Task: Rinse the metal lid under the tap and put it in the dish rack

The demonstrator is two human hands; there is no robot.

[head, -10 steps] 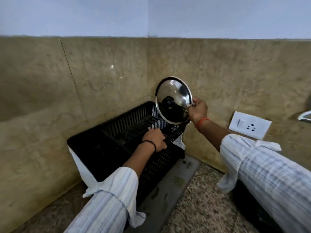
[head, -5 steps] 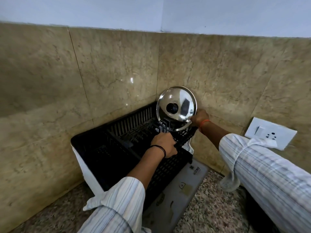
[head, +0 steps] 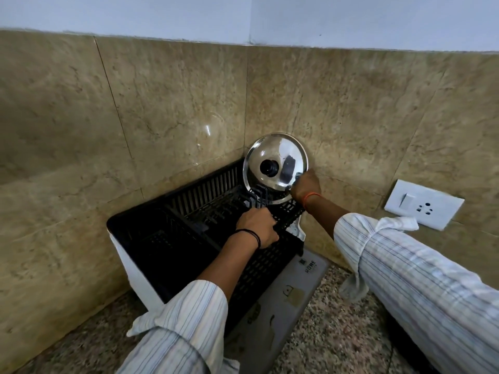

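Observation:
The shiny round metal lid (head: 280, 155) with a black knob stands on edge at the far right end of the black plastic dish rack (head: 167, 236), its lower rim down among the rack's prongs in the wall corner. My right hand (head: 306, 186) grips the lid's right rim. My left hand (head: 258, 228) is closed on the rack's near rail, just in front of the lid. The tap is out of view.
The rack sits on a white drip tray (head: 140, 282) in the corner of two beige tiled walls. A grey mat (head: 286, 292) lies on the speckled granite counter (head: 332, 333). A white switch and socket plate (head: 424, 203) is on the right wall.
The lid has come down from above the rack into the prongs at the far end, my right hand lowering with it. My left hand has stayed on the rack.

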